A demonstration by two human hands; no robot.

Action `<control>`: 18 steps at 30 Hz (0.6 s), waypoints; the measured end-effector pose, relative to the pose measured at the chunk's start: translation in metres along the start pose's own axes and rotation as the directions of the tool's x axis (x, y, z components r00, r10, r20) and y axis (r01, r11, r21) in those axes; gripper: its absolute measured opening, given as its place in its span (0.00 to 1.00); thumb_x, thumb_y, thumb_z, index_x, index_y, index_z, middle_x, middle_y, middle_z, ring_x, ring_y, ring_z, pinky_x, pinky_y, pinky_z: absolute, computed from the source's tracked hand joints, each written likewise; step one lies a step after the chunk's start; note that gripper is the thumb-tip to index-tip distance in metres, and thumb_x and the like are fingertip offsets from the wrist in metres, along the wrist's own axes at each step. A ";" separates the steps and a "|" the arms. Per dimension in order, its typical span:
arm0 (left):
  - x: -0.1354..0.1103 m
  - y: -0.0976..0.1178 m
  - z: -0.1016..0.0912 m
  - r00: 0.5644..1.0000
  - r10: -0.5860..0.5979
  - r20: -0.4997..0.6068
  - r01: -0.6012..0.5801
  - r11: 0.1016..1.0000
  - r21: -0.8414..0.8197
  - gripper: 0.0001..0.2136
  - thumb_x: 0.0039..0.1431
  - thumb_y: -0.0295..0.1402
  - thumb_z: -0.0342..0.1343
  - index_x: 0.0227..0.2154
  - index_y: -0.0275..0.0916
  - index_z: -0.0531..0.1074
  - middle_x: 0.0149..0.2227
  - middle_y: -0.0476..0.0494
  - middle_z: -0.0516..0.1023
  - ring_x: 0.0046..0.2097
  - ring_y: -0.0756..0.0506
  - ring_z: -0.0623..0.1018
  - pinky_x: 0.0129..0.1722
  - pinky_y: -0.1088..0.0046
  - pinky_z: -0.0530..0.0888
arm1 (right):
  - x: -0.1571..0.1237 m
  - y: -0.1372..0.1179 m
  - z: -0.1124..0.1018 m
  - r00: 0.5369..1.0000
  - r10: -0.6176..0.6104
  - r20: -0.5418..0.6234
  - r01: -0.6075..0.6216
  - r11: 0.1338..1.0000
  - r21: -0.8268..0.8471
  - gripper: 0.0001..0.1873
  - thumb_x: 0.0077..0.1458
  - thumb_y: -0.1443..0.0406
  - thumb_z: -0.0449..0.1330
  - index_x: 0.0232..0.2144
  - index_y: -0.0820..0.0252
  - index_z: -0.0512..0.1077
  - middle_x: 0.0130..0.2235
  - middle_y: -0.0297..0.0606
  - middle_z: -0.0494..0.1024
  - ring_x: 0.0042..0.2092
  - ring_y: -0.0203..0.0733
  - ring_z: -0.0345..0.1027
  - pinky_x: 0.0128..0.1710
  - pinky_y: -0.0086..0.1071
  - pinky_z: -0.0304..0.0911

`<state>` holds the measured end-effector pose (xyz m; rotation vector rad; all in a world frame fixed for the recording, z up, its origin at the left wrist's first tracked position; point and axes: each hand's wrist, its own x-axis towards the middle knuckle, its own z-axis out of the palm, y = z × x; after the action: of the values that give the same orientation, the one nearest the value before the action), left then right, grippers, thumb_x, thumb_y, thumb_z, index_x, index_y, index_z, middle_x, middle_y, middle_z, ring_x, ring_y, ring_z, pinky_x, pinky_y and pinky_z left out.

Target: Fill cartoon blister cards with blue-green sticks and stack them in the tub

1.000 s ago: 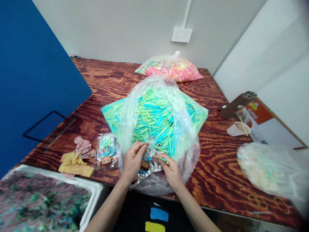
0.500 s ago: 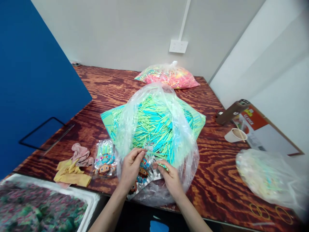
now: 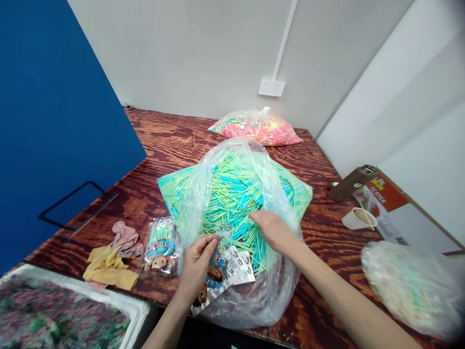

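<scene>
My left hand (image 3: 199, 254) is closed in a pinch on the top of a small printed plastic pouch (image 3: 215, 277) with cartoon faces. A white sheet (image 3: 240, 265) with black drawings lies against the pouch's right side. In front of me an open clear plastic bag (image 3: 196, 198) is full of thin green and blue sticks (image 3: 232, 189). Over the sticks at the bag's right side is my right hand (image 3: 271, 230), its fingers drawn together. What they hold, if anything, is hidden. A filled printed pouch (image 3: 160, 247) lies left of my left hand.
Behind the open bag sits a tied bag of pink and multicoloured sticks (image 3: 259, 130). Pink and yellow cloths (image 3: 112, 269) lie at left. At right are a brown bottle (image 3: 350, 184), a paper cup (image 3: 358, 219), a box (image 3: 387, 194) and another plastic bag (image 3: 407, 286).
My right hand has moved from beside the pouch up and forward onto the sticks; the small bundle it held no longer shows. My left hand still pinches the pouch. The view has shifted slightly.
</scene>
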<state>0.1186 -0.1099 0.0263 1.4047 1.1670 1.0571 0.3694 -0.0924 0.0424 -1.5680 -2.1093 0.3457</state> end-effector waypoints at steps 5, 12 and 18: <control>-0.005 -0.005 0.008 0.999 0.004 0.040 -0.004 1.000 -0.002 0.11 0.60 0.39 0.55 0.32 0.39 0.79 0.31 0.47 0.74 0.36 0.46 0.73 0.37 0.73 0.69 | 0.009 0.003 0.002 0.990 0.119 -0.079 -0.097 0.964 0.247 0.09 0.60 0.66 0.52 0.30 0.56 0.71 0.32 0.38 0.77 0.38 0.45 0.70 0.43 0.38 0.63; -0.003 -0.002 0.008 0.999 -0.023 -0.026 0.022 0.999 -0.042 0.10 0.60 0.38 0.56 0.34 0.39 0.79 0.34 0.46 0.76 0.39 0.46 0.74 0.40 0.73 0.70 | -0.031 -0.057 0.031 0.847 0.519 -0.111 -0.138 0.417 0.898 0.09 0.62 0.57 0.55 0.39 0.56 0.69 0.38 0.39 0.81 0.41 0.45 0.76 0.48 0.40 0.67; -0.001 0.002 0.001 0.995 -0.046 -0.091 0.039 0.996 -0.077 0.10 0.59 0.39 0.58 0.35 0.39 0.79 0.35 0.46 0.77 0.39 0.46 0.75 0.39 0.75 0.70 | -0.078 -0.082 0.087 0.860 0.503 -0.087 -0.231 0.535 0.813 0.08 0.65 0.61 0.53 0.39 0.54 0.72 0.46 0.40 0.79 0.50 0.45 0.72 0.53 0.38 0.63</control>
<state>0.1199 -0.1110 0.0286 1.2787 1.2063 1.1345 0.2747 -0.1847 -0.0105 -1.3568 -1.0645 0.9564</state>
